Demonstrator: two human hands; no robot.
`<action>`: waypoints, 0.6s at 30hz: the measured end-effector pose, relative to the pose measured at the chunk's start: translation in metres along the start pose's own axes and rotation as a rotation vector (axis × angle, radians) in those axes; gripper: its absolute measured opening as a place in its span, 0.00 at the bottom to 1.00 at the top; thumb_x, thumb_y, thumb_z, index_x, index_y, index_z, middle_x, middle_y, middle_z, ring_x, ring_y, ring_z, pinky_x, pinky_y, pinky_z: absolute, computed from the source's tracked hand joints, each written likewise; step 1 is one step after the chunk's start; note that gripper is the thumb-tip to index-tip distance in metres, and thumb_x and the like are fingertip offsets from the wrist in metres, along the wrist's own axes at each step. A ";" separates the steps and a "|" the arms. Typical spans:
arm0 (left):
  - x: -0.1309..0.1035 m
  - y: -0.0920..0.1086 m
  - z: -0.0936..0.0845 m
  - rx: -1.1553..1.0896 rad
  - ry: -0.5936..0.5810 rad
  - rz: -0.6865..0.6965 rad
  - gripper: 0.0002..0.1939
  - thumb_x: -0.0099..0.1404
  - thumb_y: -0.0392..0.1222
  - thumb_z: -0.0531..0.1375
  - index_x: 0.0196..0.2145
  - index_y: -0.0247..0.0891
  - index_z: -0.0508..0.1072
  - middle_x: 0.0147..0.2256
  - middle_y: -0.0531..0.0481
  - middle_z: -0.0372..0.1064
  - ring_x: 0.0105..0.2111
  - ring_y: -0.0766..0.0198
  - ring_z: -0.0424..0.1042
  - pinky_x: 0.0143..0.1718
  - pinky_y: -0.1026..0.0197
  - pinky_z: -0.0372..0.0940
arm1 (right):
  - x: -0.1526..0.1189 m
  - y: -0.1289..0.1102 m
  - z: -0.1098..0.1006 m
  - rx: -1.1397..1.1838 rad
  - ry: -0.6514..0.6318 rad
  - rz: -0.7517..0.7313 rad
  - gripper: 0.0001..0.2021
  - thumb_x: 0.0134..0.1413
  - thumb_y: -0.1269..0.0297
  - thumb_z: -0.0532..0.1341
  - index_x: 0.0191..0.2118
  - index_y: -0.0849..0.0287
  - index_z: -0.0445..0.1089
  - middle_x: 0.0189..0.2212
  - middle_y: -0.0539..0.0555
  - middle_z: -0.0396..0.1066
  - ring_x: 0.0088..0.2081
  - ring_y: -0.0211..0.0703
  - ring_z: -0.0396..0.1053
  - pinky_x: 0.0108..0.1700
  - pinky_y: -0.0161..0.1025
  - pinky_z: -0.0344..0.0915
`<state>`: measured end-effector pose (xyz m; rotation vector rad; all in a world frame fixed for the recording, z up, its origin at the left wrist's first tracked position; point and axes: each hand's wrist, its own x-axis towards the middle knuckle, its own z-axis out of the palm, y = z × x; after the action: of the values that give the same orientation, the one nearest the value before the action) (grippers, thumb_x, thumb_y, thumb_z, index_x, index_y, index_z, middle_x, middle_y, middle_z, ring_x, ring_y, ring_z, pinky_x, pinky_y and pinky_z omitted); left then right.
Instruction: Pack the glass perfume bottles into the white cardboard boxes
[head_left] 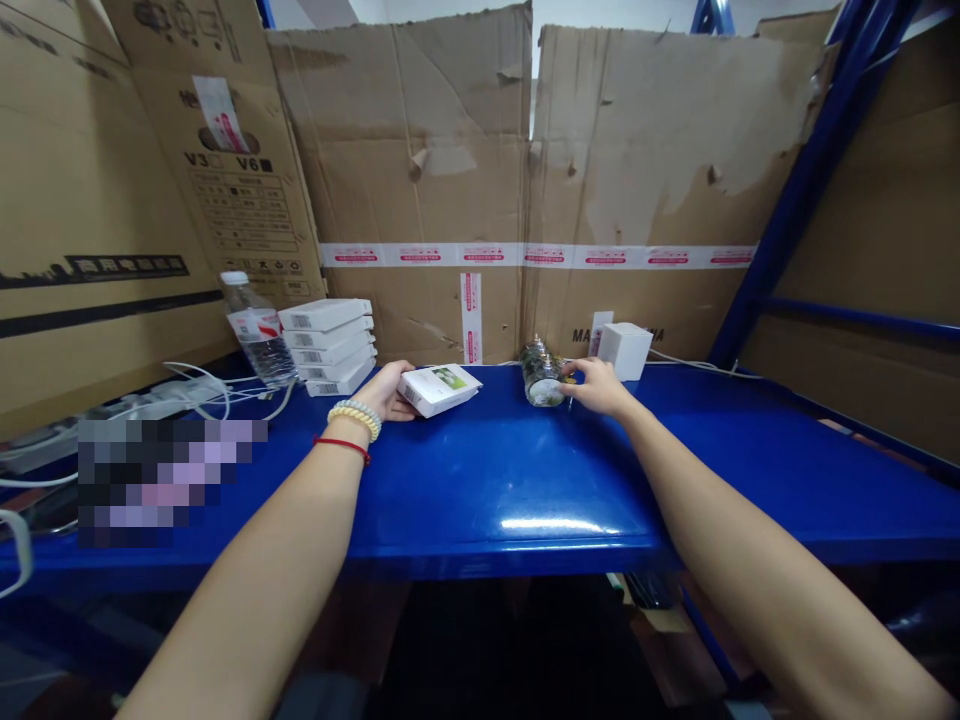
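Forearms (pixel 270 570) up front, left hand (pixel 391 395) gripping a white box (pixel 439 393) just right of the box stack (pixel 330 345), right hand (pixel 600 386) at a dark glassy object (pixel 541 375) farther right, grip unclear; stack's built, gripped box not on it.

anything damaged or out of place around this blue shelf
Yes: the cardboard panels behind the shelf look damaged, with torn patches and a ragged top edge. White cables lie tangled at the left. The water bottle seems tilted, perhaps from lens distortion. No spill shows near the left hand or right hand.
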<state>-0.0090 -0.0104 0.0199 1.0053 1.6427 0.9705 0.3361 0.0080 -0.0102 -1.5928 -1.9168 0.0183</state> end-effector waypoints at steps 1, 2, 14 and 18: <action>0.003 0.000 0.000 0.037 0.050 -0.002 0.20 0.55 0.57 0.54 0.32 0.37 0.71 0.23 0.41 0.72 0.23 0.53 0.72 0.23 0.56 0.66 | 0.000 0.000 0.000 -0.004 -0.001 0.001 0.14 0.46 0.61 0.65 0.41 0.57 0.76 0.45 0.61 0.70 0.53 0.57 0.62 0.53 0.53 0.60; 0.006 -0.001 -0.001 0.085 0.099 0.005 0.21 0.55 0.59 0.54 0.30 0.37 0.70 0.23 0.42 0.72 0.22 0.55 0.71 0.21 0.58 0.64 | 0.000 0.000 0.000 -0.010 -0.005 0.004 0.14 0.46 0.61 0.65 0.41 0.58 0.76 0.45 0.61 0.70 0.53 0.57 0.62 0.53 0.52 0.60; -0.008 0.003 -0.009 1.001 0.460 0.193 0.23 0.54 0.49 0.57 0.41 0.31 0.76 0.48 0.30 0.72 0.49 0.38 0.71 0.43 0.48 0.66 | 0.003 0.003 -0.002 0.007 -0.012 -0.138 0.12 0.52 0.61 0.63 0.43 0.57 0.75 0.45 0.60 0.74 0.52 0.55 0.65 0.56 0.54 0.56; -0.024 0.007 0.004 1.080 0.524 0.340 0.22 0.55 0.47 0.56 0.42 0.29 0.76 0.46 0.28 0.72 0.49 0.37 0.69 0.43 0.47 0.66 | 0.003 0.003 -0.001 0.037 -0.024 -0.138 0.11 0.52 0.63 0.64 0.42 0.56 0.75 0.47 0.60 0.72 0.54 0.55 0.64 0.57 0.56 0.55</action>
<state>0.0010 -0.0295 0.0329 1.8920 2.5861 0.5150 0.3393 0.0109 -0.0094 -1.4396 -2.0289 0.0149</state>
